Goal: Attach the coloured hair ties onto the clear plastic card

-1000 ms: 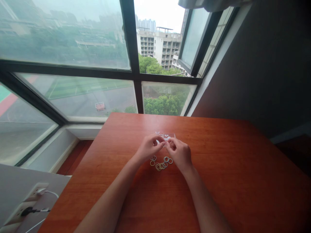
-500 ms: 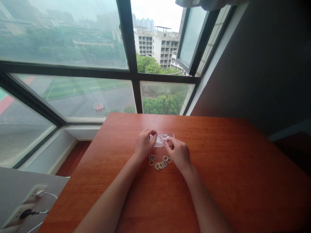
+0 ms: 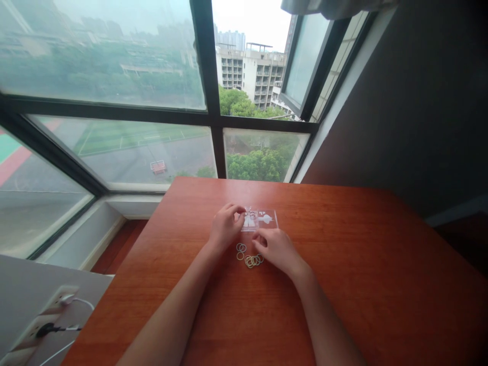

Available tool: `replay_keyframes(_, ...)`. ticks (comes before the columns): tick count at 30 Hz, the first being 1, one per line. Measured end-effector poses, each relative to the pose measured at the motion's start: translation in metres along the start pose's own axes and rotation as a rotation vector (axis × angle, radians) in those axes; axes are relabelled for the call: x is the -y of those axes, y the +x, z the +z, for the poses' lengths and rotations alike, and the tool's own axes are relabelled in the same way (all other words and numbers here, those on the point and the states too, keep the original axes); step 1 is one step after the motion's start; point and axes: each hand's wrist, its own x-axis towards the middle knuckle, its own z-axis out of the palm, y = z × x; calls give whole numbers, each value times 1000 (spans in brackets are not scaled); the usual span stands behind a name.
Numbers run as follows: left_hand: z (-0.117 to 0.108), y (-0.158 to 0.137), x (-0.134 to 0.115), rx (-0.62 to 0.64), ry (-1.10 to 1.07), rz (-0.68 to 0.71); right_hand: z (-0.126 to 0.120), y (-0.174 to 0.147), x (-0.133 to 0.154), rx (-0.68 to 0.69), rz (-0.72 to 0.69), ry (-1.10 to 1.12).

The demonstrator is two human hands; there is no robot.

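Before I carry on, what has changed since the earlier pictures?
The right hand has drawn back toward the wearer, hiding the rightmost rings. The left hand has parted from it, to the left end of the clear case. Any grip is too small to tell. The other rings stayed put.

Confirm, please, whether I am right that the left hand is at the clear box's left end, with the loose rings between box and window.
Not quite: the head view shows the loose rings on the person's side of the clear box, not between it and the window. The left hand is at the box's left end.
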Motion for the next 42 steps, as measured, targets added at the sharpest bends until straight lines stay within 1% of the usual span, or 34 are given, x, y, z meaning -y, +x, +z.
replay_keyframes(3, -2, 0, -1, 0, -2, -2, 1, -3, 2, 105, -45, 46)
replay_keyframes(11, -4, 0, -5, 14, -32, 10, -5, -9, 9, 269, -85, 76)
replay_keyframes(14, -4, 0, -6, 23, -45, 13, -5, -9, 9, 295, -80, 44)
replay_keyframes(18, -4, -1, -7, 30, -47, 20, -1, -8, 7, 268, -82, -1)
replay_keyframes(23, -4, -1, -6, 27, -52, 34, 1, -7, 7, 221, -75, 2)
replay_keyframes(30, -5, 0, -8, 31, -40, 43, 0, -3, 5, 86, -34, 53)
replay_keyframes(33, -6, -1, -8, 35, -37, 44, 0, -3, 4, 86, -22, 73)
replay_keyframes(36, -6, -1, -7, 36, -44, 40, 0, -3, 4, 137, -43, 99)
replay_keyframes(38, -6, -1, -7, 37, -50, 38, -1, -4, 4, 145, -55, 97)
replay_keyframes(42, -7, 0, -8, 40, -60, 42, -4, -2, 3, 52, 22, -13)
